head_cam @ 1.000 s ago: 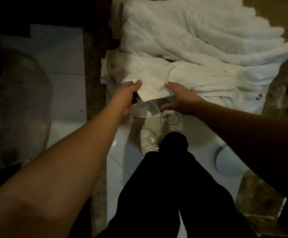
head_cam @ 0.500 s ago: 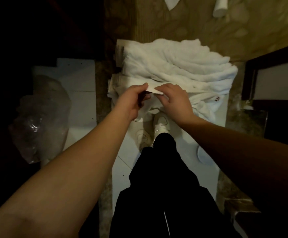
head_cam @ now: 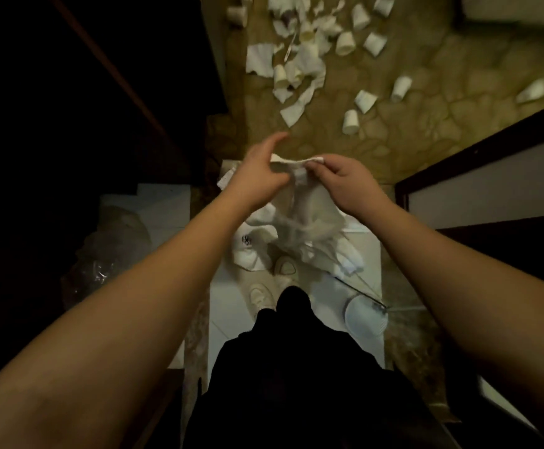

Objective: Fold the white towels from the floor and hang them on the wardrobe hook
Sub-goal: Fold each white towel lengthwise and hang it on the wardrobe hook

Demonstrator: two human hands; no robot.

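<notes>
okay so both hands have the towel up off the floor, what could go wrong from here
The white towel hangs bunched from a small pinch by the left hand and right hand; that grip could slip. Its trailing end dangles near the shoes, so it may get stepped on. Paper cups litter the floor ahead, a tripping hazard.

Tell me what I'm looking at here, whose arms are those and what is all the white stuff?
The picture comes from a camera worn on a person's head, looking down, so you see their own two bare arms. The left hand and the right hand both pinch the top edge of a soft white cloth towel, which hangs down between them. Below it are the person's pale shoes and dark trousers on shiny white floor tiles. Further ahead, small white paper cups and torn white paper scraps lie scattered on a brown patterned floor.
</notes>
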